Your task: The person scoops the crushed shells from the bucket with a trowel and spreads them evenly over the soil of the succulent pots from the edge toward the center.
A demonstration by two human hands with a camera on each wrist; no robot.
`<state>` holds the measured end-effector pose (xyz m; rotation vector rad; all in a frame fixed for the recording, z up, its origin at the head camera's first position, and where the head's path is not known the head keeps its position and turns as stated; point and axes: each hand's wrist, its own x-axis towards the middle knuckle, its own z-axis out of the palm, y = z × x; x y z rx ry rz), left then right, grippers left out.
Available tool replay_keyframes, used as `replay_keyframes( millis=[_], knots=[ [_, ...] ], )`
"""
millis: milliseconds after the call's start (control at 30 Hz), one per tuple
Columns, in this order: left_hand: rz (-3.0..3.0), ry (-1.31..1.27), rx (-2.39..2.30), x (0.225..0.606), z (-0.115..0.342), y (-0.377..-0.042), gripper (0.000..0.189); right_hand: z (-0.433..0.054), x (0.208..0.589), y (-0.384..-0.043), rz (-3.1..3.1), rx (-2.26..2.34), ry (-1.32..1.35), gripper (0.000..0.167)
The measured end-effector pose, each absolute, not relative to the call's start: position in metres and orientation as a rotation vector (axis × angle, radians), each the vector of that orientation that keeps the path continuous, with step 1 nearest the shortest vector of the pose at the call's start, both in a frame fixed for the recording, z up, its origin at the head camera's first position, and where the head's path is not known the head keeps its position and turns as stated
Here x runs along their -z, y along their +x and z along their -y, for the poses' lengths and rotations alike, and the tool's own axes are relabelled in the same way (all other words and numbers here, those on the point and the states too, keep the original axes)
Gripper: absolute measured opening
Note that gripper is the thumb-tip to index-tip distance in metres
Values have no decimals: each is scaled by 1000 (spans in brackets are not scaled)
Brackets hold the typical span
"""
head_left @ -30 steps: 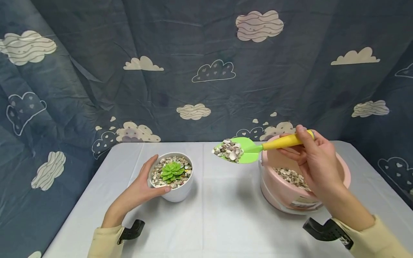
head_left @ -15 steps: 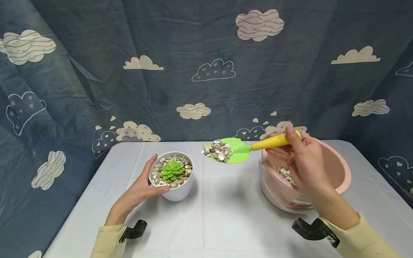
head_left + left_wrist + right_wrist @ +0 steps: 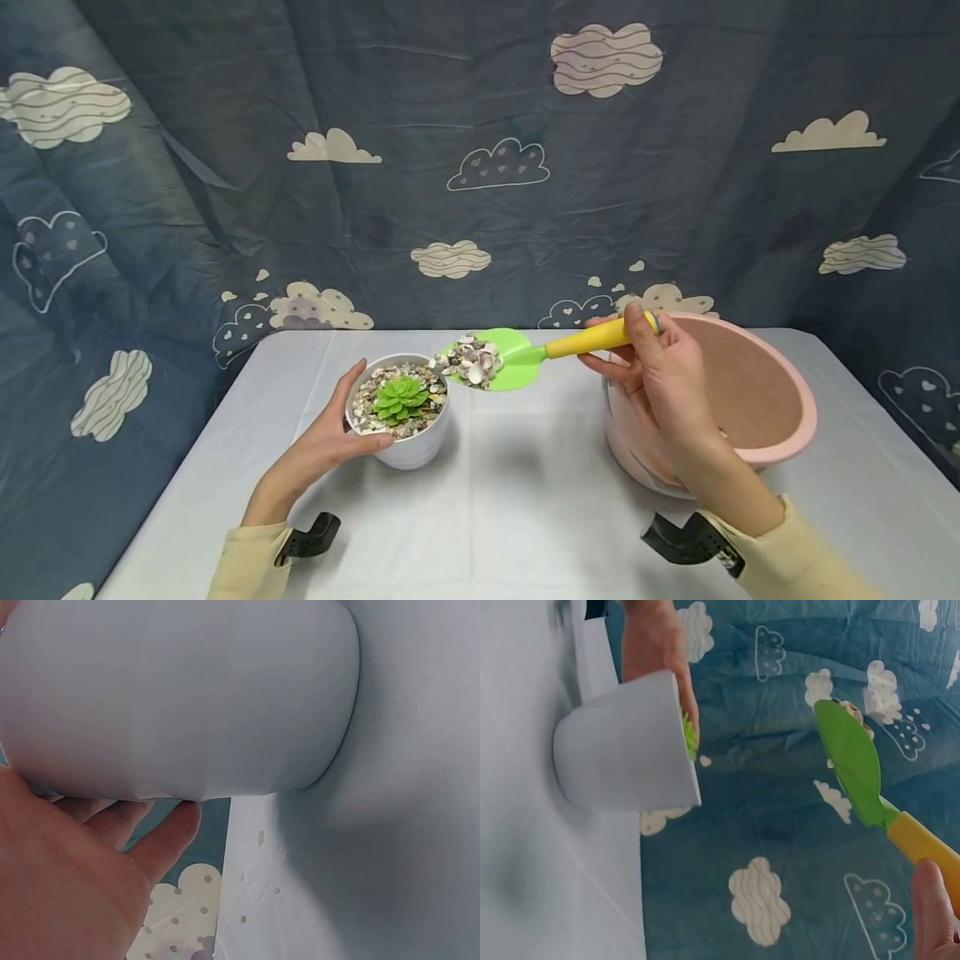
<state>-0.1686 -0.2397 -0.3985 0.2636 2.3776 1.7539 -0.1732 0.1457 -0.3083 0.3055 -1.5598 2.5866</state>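
Observation:
A white flower pot (image 3: 412,452) stands on the table, filled with small shells and pebbles around a green succulent (image 3: 401,397). My left hand (image 3: 324,433) grips the pot from its left, thumb at the near rim and fingers along the far side. In the left wrist view, fingers (image 3: 169,840) lie against the pot wall. My right hand (image 3: 663,379) holds a small trowel (image 3: 513,358) by its yellow handle. Its green blade carries a heap of shells (image 3: 472,360), and the tip overlaps the pot's right rim in the head view. The right wrist view shows the blade raised above rim height.
A pink bucket (image 3: 780,408) stands at the right of the white-covered table (image 3: 525,517), partly hidden behind my right hand and forearm. A dark blue cloth (image 3: 510,233) with cloud prints hangs behind the table.
My right hand has moved left from over the bucket, bringing the loaded trowel to the pot's right rim. The left hand and the pot have stayed put.

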Motion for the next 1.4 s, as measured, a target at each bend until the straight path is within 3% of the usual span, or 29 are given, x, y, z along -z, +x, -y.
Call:
replay_keyframes(
  millis=[933,1400],
  knots=[
    [-2391,295,-1780,404,243,-168,117,-91,348,-195,1527,-2513,201,27],
    [-2267,320,-1872,402,244,-169,113,-85,354,-199,1530,-2411,194,36]
  ],
)
